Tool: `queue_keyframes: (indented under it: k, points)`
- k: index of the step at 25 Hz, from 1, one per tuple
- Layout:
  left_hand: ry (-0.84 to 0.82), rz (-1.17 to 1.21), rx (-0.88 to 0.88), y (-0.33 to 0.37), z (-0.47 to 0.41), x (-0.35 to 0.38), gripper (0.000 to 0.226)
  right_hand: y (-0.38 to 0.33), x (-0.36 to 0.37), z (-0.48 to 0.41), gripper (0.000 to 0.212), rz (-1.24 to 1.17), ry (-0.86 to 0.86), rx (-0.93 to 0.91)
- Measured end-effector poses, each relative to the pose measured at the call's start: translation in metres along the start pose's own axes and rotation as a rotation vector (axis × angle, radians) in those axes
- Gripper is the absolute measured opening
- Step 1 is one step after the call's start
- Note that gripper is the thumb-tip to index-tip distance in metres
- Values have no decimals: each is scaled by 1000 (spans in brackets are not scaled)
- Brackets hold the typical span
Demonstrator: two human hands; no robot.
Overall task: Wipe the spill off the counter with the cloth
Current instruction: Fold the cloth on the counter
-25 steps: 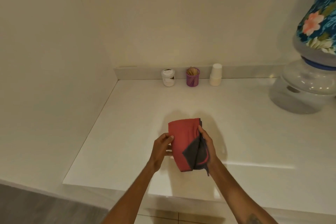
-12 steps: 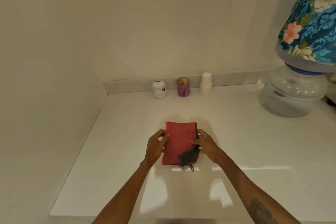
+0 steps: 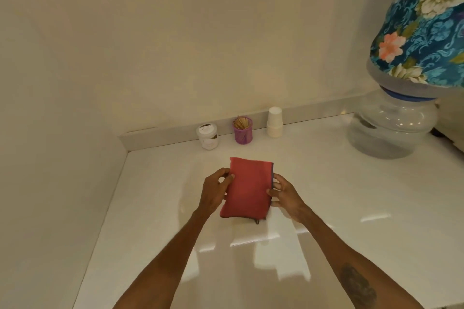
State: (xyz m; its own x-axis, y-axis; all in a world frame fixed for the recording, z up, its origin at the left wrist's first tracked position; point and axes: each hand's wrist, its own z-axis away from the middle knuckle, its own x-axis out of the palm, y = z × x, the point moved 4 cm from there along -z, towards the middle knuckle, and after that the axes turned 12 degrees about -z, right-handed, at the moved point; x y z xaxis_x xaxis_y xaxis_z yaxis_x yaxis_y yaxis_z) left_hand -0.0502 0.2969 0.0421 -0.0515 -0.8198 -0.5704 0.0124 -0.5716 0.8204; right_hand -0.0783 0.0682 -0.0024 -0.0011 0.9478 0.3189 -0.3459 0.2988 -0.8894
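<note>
Red cloth [image 3: 247, 189], folded into a neat pad, sits between both sets of fingers just above the counter [image 3: 351, 183]. Left hand [image 3: 216, 192] pinches one long edge, right hand [image 3: 285, 194] the other, probably to keep the folds tight for wiping. No spill shows clearly.

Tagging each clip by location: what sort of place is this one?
Likely a pantry or tea corner: a white counter against the wall, a water dispenser with a covered bottle, stacked paper cups, and a purple cup of wooden sticks.
</note>
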Motion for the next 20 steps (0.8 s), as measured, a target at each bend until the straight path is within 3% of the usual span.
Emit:
queue_keyframes:
  k: [12,20]
  points:
    - [-139,128,-40,76,-69,133,16,-78,-147,-20,46,177,274,-77]
    - [-215,19,-12,143,-116,249,18,-133,-269,-40,50,311,375,-87]
